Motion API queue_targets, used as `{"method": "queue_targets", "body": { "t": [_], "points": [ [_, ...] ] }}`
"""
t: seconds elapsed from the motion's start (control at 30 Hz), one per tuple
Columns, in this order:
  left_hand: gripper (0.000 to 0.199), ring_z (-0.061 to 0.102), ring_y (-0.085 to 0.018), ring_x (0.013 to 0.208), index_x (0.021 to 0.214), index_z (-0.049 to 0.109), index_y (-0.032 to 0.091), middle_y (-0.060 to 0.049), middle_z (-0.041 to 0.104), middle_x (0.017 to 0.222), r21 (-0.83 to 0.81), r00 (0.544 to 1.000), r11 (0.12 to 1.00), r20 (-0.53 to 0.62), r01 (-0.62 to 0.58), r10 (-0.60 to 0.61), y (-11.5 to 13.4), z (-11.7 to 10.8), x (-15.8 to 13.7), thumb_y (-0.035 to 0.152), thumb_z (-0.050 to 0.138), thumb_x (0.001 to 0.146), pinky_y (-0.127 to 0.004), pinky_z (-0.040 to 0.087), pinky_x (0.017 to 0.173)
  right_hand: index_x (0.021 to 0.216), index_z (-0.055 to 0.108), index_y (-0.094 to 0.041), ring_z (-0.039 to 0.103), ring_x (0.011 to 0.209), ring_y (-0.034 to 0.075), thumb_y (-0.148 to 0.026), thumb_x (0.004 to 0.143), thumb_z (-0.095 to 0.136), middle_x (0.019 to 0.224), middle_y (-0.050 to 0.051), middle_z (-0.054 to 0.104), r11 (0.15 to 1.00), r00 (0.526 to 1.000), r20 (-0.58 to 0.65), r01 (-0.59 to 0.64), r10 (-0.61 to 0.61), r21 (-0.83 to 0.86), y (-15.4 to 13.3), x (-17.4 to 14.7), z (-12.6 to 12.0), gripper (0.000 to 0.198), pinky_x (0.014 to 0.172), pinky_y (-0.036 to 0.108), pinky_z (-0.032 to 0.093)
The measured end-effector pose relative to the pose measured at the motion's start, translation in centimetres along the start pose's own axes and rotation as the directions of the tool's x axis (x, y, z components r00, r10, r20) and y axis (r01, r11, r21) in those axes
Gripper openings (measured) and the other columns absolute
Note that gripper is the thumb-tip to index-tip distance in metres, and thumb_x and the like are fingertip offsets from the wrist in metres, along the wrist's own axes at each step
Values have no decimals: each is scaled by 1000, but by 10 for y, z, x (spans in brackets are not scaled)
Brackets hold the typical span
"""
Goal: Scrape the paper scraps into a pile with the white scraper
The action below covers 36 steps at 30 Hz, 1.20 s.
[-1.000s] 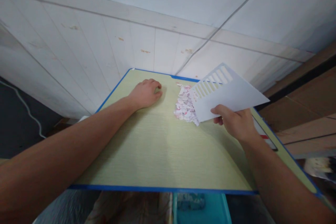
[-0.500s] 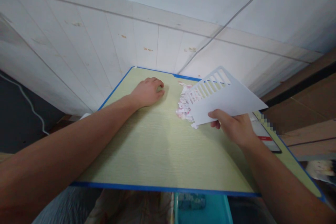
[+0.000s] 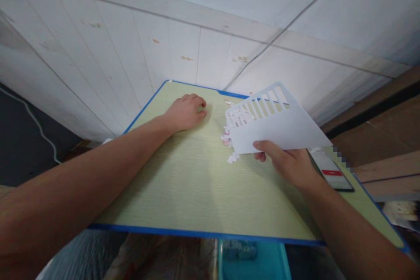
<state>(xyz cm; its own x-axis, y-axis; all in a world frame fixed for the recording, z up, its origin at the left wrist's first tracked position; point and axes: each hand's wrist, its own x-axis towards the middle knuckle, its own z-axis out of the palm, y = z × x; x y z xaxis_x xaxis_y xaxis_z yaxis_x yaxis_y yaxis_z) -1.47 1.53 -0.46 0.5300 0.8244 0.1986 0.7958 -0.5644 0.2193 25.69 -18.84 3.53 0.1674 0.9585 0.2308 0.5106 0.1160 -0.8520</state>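
Note:
My right hand (image 3: 287,162) grips a stiff white slotted sheet (image 3: 278,129) by its near edge, thumb on top. A row of long cut-outs runs along the sheet's far side. Under and beside its left end lie torn paper scraps (image 3: 226,136), pale with pinkish marks; the sheet covers most of them. One small scrap (image 3: 233,158) lies apart by the sheet's near left corner. My left hand (image 3: 187,113) rests on the table left of the scraps, its fingers loosely bent, with a gap between thumb and fingers and nothing in it.
The pale green table (image 3: 183,183) has a blue rim. A flat dark-edged device with a lit screen (image 3: 334,175) lies at the right, partly behind my right wrist. White wall boards (image 3: 183,39) with a cable (image 3: 285,28) stand behind. A turquoise bin (image 3: 265,262) sits below the front edge.
My right hand has moved the slotted sheet a little left, over the scraps, so fewer of them show. The small scrap near its corner has shifted left. My left hand has stayed in place.

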Motion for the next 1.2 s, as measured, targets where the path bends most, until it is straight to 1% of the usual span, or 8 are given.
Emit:
{"method": "queue_targets", "body": {
  "t": [0.1, 0.27, 0.43, 0.53, 0.77, 0.87, 1.03, 1.2],
  "points": [
    [50, 75, -40, 159, 151, 86, 21, -18, 84, 164, -1, 1000, 1000, -10, 5, -5, 0, 0, 0, 41, 58, 115, -56, 58, 141, 51, 68, -32, 76, 66, 29, -49, 84, 82, 64, 7, 77, 1000, 1000, 3, -13, 13, -11, 1, 0, 1, 39, 71, 44, 66],
    [51, 75, -41, 159, 152, 86, 18, -21, 83, 164, -11, 1000, 1000, -8, 5, -5, -1, 1, -1, 41, 58, 115, -58, 57, 142, 53, 70, -32, 77, 68, 29, -49, 87, 82, 66, 7, 78, 1000, 1000, 2, -14, 14, -7, 4, 0, 0, 39, 71, 43, 66],
    [48, 74, -41, 160, 149, 87, 22, -19, 84, 164, -36, 1000, 999, -22, 0, -1, -3, 3, 2, 43, 60, 115, -57, 57, 142, 55, 71, -31, 76, 68, 30, -49, 85, 84, 65, 7, 77, 1000, 996, 89, -6, 4, 25, 2, 0, -1, 38, 69, 43, 66],
    [51, 73, -40, 161, 151, 86, 21, -20, 83, 164, -18, 1000, 1000, -10, -1, 1, -3, 3, 2, 43, 57, 115, -56, 57, 143, 56, 71, -31, 76, 67, 30, -49, 85, 85, 65, 7, 77, 999, 991, 128, -30, 26, 29, -1, 0, -1, 37, 70, 45, 67],
    [48, 74, -41, 157, 148, 86, 22, -19, 83, 163, -37, 1000, 999, -25, 6, -7, -2, 3, 1, 40, 60, 113, -58, 58, 141, 56, 69, -32, 77, 70, 30, -47, 88, 87, 67, 7, 78, 1000, 991, 133, -8, 6, 17, 3, -2, -2, 39, 74, 44, 68],
    [46, 73, -39, 159, 148, 86, 23, -17, 83, 164, -24, 1000, 1000, -22, 4, -5, -3, 4, 2, 41, 60, 115, -56, 57, 142, 57, 71, -31, 78, 73, 30, -49, 92, 85, 69, 8, 79, 1000, 993, 119, 5, -3, -21, 8, -1, -2, 42, 76, 44, 68],
    [48, 74, -40, 158, 149, 86, 21, -19, 83, 163, -41, 1000, 999, -22, -1, 1, -3, 4, 2, 42, 61, 115, -57, 57, 141, 62, 74, -31, 82, 79, 31, -59, 99, 84, 76, 8, 85, 998, 982, 190, -3, 15, -66, 11, -2, 3, 47, 85, 46, 72],
    [47, 74, -41, 158, 148, 87, 22, -19, 84, 163, -51, 1000, 999, -28, 0, -1, -4, 5, 3, 42, 61, 114, -59, 57, 140, 62, 74, -32, 82, 78, 31, -62, 98, 82, 74, 7, 84, 997, 984, 178, -11, 24, -74, 8, -3, 3, 48, 86, 46, 72]
  ]
}}
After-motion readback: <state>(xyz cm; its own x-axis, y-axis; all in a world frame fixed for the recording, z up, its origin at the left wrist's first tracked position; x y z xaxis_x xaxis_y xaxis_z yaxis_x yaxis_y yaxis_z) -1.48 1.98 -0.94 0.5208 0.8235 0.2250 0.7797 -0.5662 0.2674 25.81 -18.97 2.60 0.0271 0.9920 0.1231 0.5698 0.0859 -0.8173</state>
